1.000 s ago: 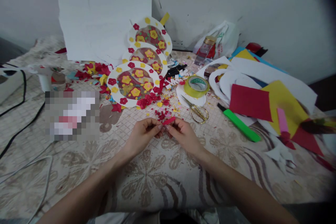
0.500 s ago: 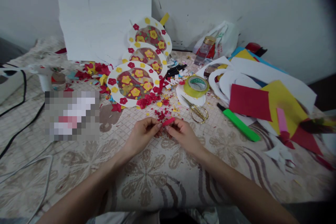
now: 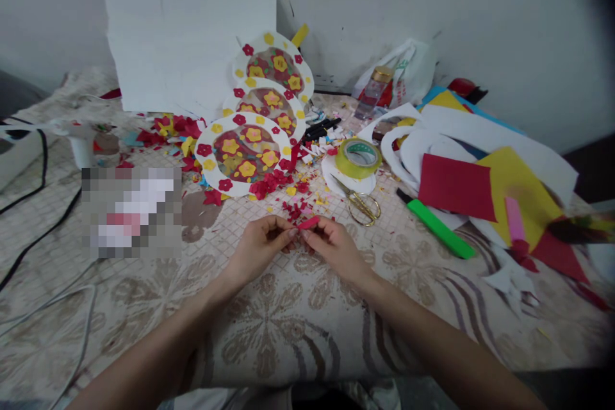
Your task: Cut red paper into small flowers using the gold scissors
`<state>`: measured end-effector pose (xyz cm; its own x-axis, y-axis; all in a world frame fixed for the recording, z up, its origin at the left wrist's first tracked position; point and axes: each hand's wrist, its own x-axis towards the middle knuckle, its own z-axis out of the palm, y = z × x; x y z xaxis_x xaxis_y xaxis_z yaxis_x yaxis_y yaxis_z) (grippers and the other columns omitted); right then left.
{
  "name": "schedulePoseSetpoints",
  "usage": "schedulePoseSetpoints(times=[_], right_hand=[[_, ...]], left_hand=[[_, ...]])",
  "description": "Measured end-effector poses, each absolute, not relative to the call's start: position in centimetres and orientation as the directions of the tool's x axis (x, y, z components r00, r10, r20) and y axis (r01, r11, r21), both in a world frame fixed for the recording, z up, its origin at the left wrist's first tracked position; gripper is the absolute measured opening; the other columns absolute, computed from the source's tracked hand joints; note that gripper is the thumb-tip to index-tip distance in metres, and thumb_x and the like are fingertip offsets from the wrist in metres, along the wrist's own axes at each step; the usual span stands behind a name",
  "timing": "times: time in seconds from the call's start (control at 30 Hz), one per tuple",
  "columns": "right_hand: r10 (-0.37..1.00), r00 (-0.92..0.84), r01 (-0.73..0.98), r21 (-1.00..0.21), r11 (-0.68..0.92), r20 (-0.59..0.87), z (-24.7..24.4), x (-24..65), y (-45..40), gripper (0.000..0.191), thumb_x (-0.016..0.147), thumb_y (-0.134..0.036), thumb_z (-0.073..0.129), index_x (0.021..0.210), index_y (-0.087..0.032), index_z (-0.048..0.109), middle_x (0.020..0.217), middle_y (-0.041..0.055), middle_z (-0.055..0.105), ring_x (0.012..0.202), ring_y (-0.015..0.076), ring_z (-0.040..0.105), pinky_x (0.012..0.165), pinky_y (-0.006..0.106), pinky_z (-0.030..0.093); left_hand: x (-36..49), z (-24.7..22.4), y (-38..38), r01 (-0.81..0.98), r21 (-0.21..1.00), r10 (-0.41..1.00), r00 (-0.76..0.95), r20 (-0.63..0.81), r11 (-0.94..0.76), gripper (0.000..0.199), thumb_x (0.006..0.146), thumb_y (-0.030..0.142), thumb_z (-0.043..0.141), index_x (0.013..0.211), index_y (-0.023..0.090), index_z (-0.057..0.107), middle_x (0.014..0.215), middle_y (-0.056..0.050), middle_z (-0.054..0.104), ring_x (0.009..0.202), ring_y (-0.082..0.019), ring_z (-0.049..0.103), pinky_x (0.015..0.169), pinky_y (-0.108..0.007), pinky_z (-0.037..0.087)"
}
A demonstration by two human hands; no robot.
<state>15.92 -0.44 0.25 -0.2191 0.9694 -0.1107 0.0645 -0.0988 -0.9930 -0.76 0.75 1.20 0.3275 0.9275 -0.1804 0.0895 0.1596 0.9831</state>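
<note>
A small folded piece of red paper [image 3: 309,223] is pinched between both hands over the middle of the table. My left hand [image 3: 263,242] grips its left end with thumb and fingertips, and my right hand [image 3: 335,243] closes on the right end. Part of the paper is hidden by the fingers. Just beyond lie red paper scraps [image 3: 294,210]. Gold-handled scissors [image 3: 361,204] rest to the right of my right hand, their blades pointing away to the left.
Paper discs with red and yellow flowers [image 3: 243,154] lean at the back. A tape roll [image 3: 358,159] stands behind the scissors. On the right are a green box cutter [image 3: 439,227], a red paper sheet [image 3: 456,187] and a yellow sheet [image 3: 516,186]. Cables [image 3: 45,227] run along the left.
The fingers shift very slightly on the red paper. Both hands stay in the same place, and the view has moved a touch.
</note>
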Motion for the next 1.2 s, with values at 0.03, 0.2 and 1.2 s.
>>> schedulePoseSetpoints(times=[0.03, 0.2, 1.2], right_hand=[[0.967, -0.225, 0.058, -0.993, -0.106, -0.116, 0.2, 15.9, -0.4, 0.013, 0.079, -0.031, 0.057, 0.077, -0.018, 0.059, 0.063, -0.0023, 0.053, 0.056, 0.0107, 0.047, 0.053, 0.023, 0.038], [0.965, -0.235, 0.052, -0.993, -0.108, -0.117, 0.3, 16.0, -0.4, 0.013, 0.080, -0.032, 0.057, 0.077, -0.019, 0.058, 0.063, -0.0027, 0.053, 0.054, 0.0102, 0.046, 0.050, 0.023, 0.037], [0.974, -0.189, -0.030, -0.990, -0.137, -0.129, -0.6, 16.4, -0.3, 0.014, 0.081, -0.030, 0.057, 0.078, -0.017, 0.059, 0.057, -0.0041, 0.051, 0.051, 0.0088, 0.046, 0.050, 0.022, 0.037]], left_hand=[[-0.8, 1.2, 0.7, 0.089, 0.984, 0.927, 0.331, -0.177, 0.156, 0.021, 0.075, 0.033, 0.063, 0.074, 0.013, 0.060, 0.062, -0.002, 0.061, 0.056, -0.013, 0.057, 0.056, -0.025, 0.047], [-0.8, 1.1, 0.7, 0.062, 0.982, 0.911, 0.367, -0.187, 0.176, 0.020, 0.077, 0.032, 0.062, 0.073, 0.013, 0.060, 0.061, -0.001, 0.061, 0.056, -0.012, 0.056, 0.056, -0.024, 0.046], [-0.8, 0.5, 0.9, -0.084, 0.949, 0.877, 0.415, -0.243, 0.303, 0.019, 0.070, 0.025, 0.069, 0.082, 0.013, 0.061, 0.070, -0.001, 0.066, 0.061, -0.011, 0.061, 0.061, -0.024, 0.050]])
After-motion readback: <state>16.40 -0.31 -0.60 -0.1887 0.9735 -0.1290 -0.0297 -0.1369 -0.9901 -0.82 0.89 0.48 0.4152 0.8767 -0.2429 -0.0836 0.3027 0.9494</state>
